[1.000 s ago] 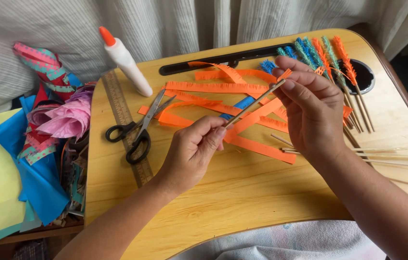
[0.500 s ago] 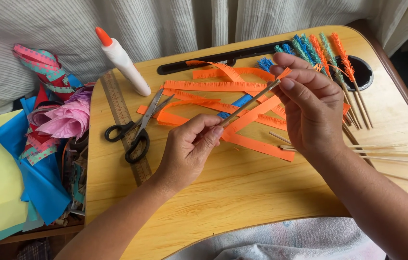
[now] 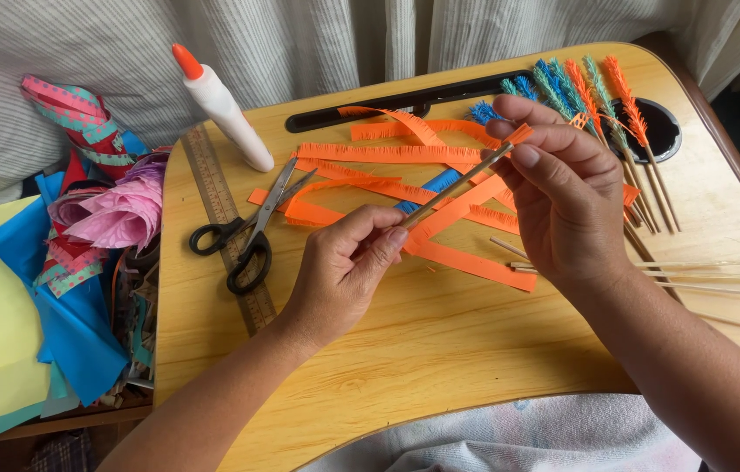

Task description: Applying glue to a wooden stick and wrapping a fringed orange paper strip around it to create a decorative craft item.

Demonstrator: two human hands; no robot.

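The thin wooden stick (image 3: 453, 185) is held slantwise above the desk (image 3: 440, 350), a plain pale skewer, smooth and straight, its lower end pinched by the left hand (image 3: 344, 267) and its upper end by the right hand (image 3: 562, 197). The left fingers (image 3: 383, 238) are closed around the stick between thumb and forefinger; the right fingers (image 3: 527, 156) are likewise closed on it, pressing a bit of orange fringed paper (image 3: 518, 134) against the tip. Directly beneath lie orange paper strips (image 3: 405, 155), long and flat, their edges cut into a fine fringe, loosely crossed over one another with a blue strip (image 3: 435, 185) among them. To the right, bare wooden sticks (image 3: 702, 275) lie flat on the smooth yellow wood. Beyond the right hand rest finished sticks (image 3: 597, 92) wrapped in bristly fringe, blue, teal and orange, their tops lying over a round black cup hole (image 3: 663, 131) sunk in the desk; what is in it cannot be told. A long black slot (image 3: 387, 103) runs along the far edge. To the left lie black-handled metal scissors (image 3: 248, 232) across a wooden ruler (image 3: 226, 218), and a white glue bottle (image 3: 221, 105) with an orange cap. Off the desk's left edge sit sheets of yellow and blue paper (image 3: 29, 315), crumpled pink paper (image 3: 121, 214) and patterned ribbon (image 3: 73, 109). Striped cloth (image 3: 318, 44) hangs behind.
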